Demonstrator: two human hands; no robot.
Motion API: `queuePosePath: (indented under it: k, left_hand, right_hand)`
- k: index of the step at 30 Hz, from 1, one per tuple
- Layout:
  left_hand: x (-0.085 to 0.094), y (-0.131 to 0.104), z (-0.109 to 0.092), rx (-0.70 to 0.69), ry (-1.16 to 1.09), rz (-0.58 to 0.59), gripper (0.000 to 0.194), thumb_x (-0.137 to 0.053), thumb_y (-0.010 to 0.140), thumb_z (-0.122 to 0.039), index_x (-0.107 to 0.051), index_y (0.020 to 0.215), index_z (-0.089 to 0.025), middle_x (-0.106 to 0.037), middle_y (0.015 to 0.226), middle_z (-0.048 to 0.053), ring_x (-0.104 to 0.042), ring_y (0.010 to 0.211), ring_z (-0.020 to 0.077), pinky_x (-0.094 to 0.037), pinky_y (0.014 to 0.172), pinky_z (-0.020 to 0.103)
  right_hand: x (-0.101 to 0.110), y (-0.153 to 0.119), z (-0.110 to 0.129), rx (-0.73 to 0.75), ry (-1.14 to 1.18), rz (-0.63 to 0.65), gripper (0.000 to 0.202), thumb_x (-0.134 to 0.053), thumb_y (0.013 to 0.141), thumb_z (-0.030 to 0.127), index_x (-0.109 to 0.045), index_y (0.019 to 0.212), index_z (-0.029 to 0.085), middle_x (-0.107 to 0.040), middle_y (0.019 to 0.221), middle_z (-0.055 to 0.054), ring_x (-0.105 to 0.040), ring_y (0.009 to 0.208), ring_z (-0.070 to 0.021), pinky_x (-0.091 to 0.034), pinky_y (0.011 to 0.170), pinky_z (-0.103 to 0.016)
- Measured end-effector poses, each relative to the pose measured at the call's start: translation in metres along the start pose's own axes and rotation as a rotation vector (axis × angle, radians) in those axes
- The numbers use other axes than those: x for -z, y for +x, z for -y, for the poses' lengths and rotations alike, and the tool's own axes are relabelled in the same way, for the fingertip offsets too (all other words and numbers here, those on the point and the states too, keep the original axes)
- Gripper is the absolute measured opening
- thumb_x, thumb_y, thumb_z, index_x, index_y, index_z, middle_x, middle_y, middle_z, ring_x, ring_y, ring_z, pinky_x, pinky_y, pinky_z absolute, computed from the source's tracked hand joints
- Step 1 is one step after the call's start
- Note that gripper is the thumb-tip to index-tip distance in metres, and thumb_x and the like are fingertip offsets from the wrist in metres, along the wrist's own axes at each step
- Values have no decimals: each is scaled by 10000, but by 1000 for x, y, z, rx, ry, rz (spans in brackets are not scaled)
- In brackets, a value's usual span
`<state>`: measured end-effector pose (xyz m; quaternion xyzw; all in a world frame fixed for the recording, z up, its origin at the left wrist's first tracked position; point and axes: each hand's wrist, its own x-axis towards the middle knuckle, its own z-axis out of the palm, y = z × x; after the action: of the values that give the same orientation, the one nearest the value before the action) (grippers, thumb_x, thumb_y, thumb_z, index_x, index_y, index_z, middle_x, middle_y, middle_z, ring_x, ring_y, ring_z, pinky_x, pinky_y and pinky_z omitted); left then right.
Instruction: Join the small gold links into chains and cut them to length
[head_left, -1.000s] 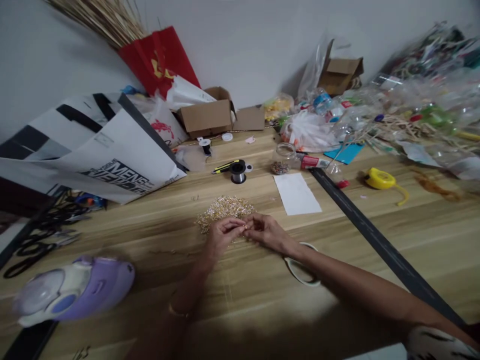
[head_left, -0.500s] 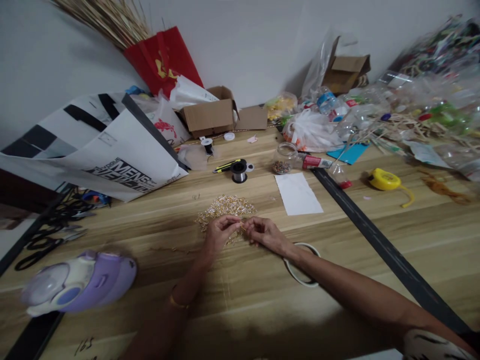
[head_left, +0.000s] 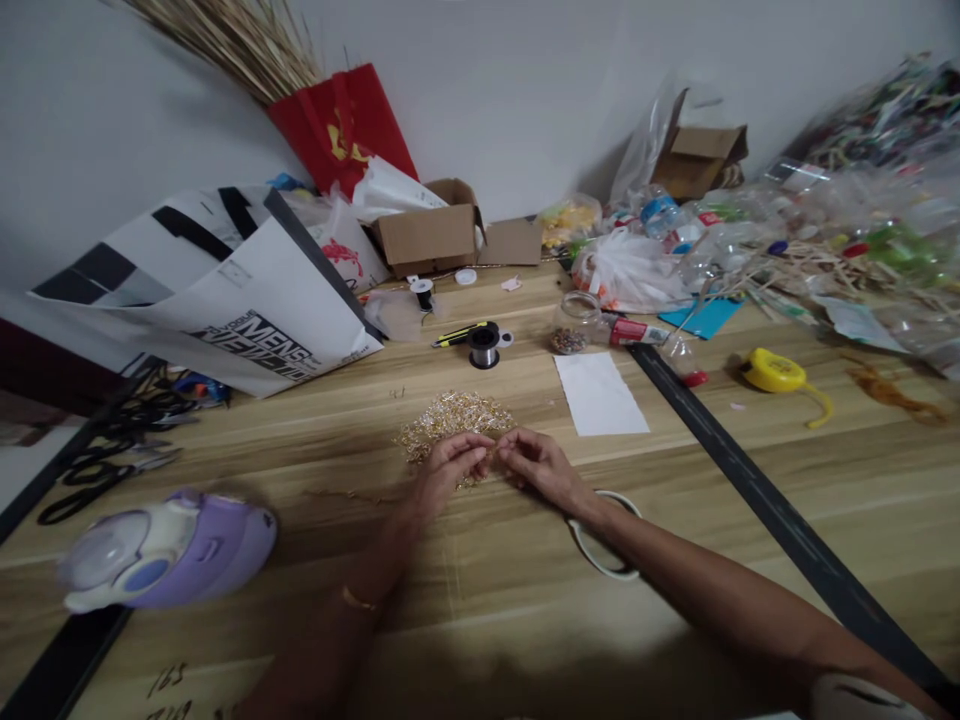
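Working over a broad wooden table (head_left: 720, 520), past a big white bag (head_left: 187, 300) and a purple-and-cream device (head_left: 195, 555); bringing left hand (head_left: 450, 462) and right hand (head_left: 547, 475) together at the near right edge of a glittering gold-and-clear heap (head_left: 450, 415); leaving a spool of wire (head_left: 484, 350) standing untouched beyond it, and a thin golden strand (head_left: 352, 496) lying to the left; now down to the smallest, a tiny golden piece (head_left: 491, 450), pinching it, seemingly, between both sets of fingertips, too blurred for its shape to be told; apparently handling the piece finely in mid-air, by judgement, and calling for steady wrists and a light, precise pinch.

Against the frame half a second back: swinging the view slightly, sliding the far bags and spool rightward; revealing more of the handwritten figures (head_left: 166, 682) at lower left; keeping hands close together, fingertips still pinched; showing no clear change in the heap.
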<state>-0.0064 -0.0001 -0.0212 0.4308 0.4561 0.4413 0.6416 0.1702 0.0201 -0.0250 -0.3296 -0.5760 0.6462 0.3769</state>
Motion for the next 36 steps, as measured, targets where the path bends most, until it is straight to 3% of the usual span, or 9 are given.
queuePosePath:
  k: [7,15,27,36]
  left_hand:
    - [-2,1,-3,13,125,-1,404,-810,552,-280,-630,882,-130,-634,734,16,-574,657,110,-433,585,209]
    - [1,1,1,-1,205,-58,282,-751,624,-338,-650,785,-129,-655,682,18,-576,596,106,-399,514,188]
    - [1,0,-5,-6,148,-61,267,-773,596,-299,-612,728,-133,-639,643,-4,-579,597,97,-438,585,204]
    - [1,0,-3,-29,246,34,295,-732,639,-369,-662,773,-115,-590,593,0,-513,528,85,-392,506,198]
  right_hand:
    - [0,0,2,0,49,-39,321,-633,781,478,-557,821,169,-462,551,58,-396,430,-64,-324,407,-182]
    - [3,2,4,-41,29,-99,318,-651,748,483,-560,805,184,-479,549,48,-400,433,-77,-326,414,-197]
    - [12,7,-1,-5,11,-124,285,-649,762,453,-595,835,183,-478,559,42,-415,481,-92,-362,431,-201]
    - [18,10,9,-110,128,-53,302,-709,712,431,-607,844,179,-524,596,30,-473,525,-94,-418,456,-191]
